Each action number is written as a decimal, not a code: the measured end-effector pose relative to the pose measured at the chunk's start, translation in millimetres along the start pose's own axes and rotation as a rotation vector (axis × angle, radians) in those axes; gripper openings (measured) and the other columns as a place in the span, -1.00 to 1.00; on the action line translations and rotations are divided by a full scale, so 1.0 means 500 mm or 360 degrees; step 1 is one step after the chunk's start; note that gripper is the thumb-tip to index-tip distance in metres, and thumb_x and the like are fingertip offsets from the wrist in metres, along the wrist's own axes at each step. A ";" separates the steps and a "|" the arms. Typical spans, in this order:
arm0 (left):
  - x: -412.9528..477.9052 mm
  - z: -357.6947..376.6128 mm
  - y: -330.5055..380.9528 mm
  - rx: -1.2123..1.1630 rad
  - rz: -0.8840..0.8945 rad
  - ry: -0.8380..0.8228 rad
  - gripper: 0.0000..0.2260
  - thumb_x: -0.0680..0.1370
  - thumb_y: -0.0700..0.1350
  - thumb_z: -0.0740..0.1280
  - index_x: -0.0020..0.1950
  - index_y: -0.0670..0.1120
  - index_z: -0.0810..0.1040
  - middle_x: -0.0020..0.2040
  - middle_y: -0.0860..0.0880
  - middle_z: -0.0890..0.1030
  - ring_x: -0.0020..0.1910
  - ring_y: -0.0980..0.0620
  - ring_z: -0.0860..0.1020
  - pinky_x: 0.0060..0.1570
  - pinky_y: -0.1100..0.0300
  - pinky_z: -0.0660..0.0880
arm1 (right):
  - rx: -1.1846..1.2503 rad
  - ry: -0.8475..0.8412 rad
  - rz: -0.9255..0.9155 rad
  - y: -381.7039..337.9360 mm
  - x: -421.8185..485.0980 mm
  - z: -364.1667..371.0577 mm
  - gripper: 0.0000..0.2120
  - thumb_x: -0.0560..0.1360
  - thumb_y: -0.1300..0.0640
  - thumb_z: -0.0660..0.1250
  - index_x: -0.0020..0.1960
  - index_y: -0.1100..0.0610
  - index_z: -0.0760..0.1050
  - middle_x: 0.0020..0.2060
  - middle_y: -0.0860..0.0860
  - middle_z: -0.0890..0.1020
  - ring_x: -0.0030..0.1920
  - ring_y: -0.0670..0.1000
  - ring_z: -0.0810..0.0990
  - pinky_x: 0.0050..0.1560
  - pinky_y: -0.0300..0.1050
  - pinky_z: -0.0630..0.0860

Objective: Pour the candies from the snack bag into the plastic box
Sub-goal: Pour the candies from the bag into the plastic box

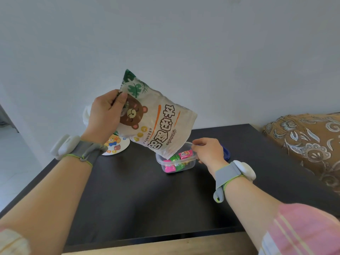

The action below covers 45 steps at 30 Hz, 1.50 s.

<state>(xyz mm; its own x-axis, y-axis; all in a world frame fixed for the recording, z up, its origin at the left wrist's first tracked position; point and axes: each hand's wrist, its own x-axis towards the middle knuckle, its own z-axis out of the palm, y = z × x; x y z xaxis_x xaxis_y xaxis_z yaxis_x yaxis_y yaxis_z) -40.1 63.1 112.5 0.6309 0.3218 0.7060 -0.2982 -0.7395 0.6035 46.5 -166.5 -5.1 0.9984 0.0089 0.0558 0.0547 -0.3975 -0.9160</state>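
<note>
Below my left hand (105, 115): bag (156, 118) pinched, upended, mouth in box (175, 161); my right hand (208, 150) grips box rim; candies (181, 159) inside.

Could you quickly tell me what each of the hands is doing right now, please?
Left hand: closed on the upturned snack bag, tipped over the plastic box.
Right hand: closed on the plastic box's rim.

Black table (139, 196) bears plastic box (175, 161), paper plate (116, 146), blue lid (226, 153).
</note>
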 end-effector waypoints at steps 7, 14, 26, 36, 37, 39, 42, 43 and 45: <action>-0.001 0.003 0.006 0.0051 0.0042 0.0016 -0.69 0.63 -0.06 0.18 -0.11 -0.28 0.52 -0.26 -0.14 0.55 -0.32 0.05 0.46 -0.33 0.27 0.38 | -0.0014 0.0004 -0.0007 -0.002 -0.004 0.002 -0.78 0.45 0.13 0.37 0.08 0.03 0.65 0.00 0.03 0.70 0.05 0.13 0.65 0.09 0.16 0.59; -0.004 -0.008 -0.034 -0.0036 -0.0138 0.0089 -0.74 0.62 -0.04 0.19 -0.18 -0.15 0.49 -0.35 0.02 0.50 -0.28 -0.01 0.49 -0.30 0.21 0.41 | -0.0022 0.0012 -0.0026 -0.001 -0.008 -0.001 -0.76 0.46 0.12 0.37 0.11 0.03 0.64 0.04 0.01 0.68 0.08 0.10 0.64 0.11 0.14 0.58; -0.022 -0.058 -0.098 -0.0482 -0.0525 0.0351 -0.74 0.60 -0.01 0.23 -0.28 0.06 0.57 -0.30 0.07 0.57 -0.24 0.02 0.53 -0.05 -0.04 0.53 | -0.0242 -0.0185 -0.0126 -0.026 -0.031 -0.017 -0.59 0.51 0.32 0.12 0.14 0.06 0.64 0.20 0.03 0.62 0.19 0.08 0.56 0.16 -0.07 0.48; -0.041 -0.053 -0.141 -0.0797 -0.0746 0.0481 -0.55 0.43 0.21 0.29 -0.01 -0.17 0.62 0.03 -0.34 0.64 -0.02 -0.50 0.56 -0.01 -0.39 0.51 | -0.0430 -0.0367 -0.0062 -0.043 -0.031 0.014 -0.75 0.35 0.02 0.28 -0.11 0.07 0.68 -0.08 0.01 0.68 0.08 0.11 0.55 0.12 0.03 0.54; -0.043 -0.051 -0.136 -0.0803 -0.0755 0.0490 -0.57 0.43 0.20 0.29 -0.01 -0.15 0.62 0.03 -0.33 0.64 -0.01 -0.49 0.56 -0.01 -0.38 0.51 | -0.0452 -0.0376 -0.0072 -0.046 -0.032 0.018 -0.75 0.34 0.00 0.30 -0.11 0.06 0.69 -0.05 0.00 0.67 0.11 0.11 0.54 0.14 0.05 0.53; -0.048 -0.048 -0.125 -0.0812 -0.0771 0.0502 -0.63 0.46 0.17 0.28 -0.02 -0.11 0.63 0.04 -0.29 0.65 0.00 -0.48 0.56 -0.01 -0.37 0.52 | -0.0452 -0.0362 -0.0065 -0.054 -0.029 0.020 -0.75 0.35 -0.03 0.34 -0.11 0.07 0.69 -0.04 0.00 0.67 0.11 0.10 0.55 0.13 0.05 0.53; -0.050 -0.044 -0.120 -0.0809 -0.0786 0.0529 -0.72 0.50 0.12 0.26 -0.07 -0.05 0.64 0.04 -0.30 0.65 0.01 -0.45 0.58 0.00 -0.36 0.52 | -0.0617 -0.0372 -0.0029 -0.058 -0.025 0.014 -0.64 0.23 -0.21 0.41 -0.12 0.02 0.68 -0.02 0.00 0.66 0.10 0.10 0.55 0.11 0.07 0.55; -0.049 -0.043 -0.119 -0.0810 -0.0792 0.0534 -0.73 0.50 0.12 0.26 -0.07 -0.04 0.64 0.04 -0.31 0.65 0.01 -0.44 0.58 0.00 -0.36 0.53 | -0.0701 -0.0400 -0.0024 -0.059 -0.025 0.014 -0.56 0.17 -0.26 0.42 -0.12 0.02 0.68 -0.02 0.01 0.65 0.11 0.11 0.55 0.10 0.08 0.55; -0.050 -0.041 -0.116 -0.0823 -0.0788 0.0534 -0.74 0.52 0.10 0.26 -0.08 -0.04 0.64 0.05 -0.31 0.64 0.01 -0.44 0.58 0.01 -0.35 0.52 | -0.0737 -0.0418 -0.0055 -0.056 -0.024 0.017 -0.55 0.15 -0.27 0.46 -0.14 0.03 0.69 -0.04 0.02 0.66 0.11 0.12 0.55 0.10 0.08 0.55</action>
<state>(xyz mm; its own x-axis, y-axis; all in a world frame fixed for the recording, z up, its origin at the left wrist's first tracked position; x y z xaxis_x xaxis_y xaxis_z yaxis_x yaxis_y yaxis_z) -53.1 110.0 67.5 0.5522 0.7636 0.3345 -0.3860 -0.1214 0.9145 33.2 -147.5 16.6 0.9693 0.2349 -0.0727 0.1351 -0.7558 -0.6407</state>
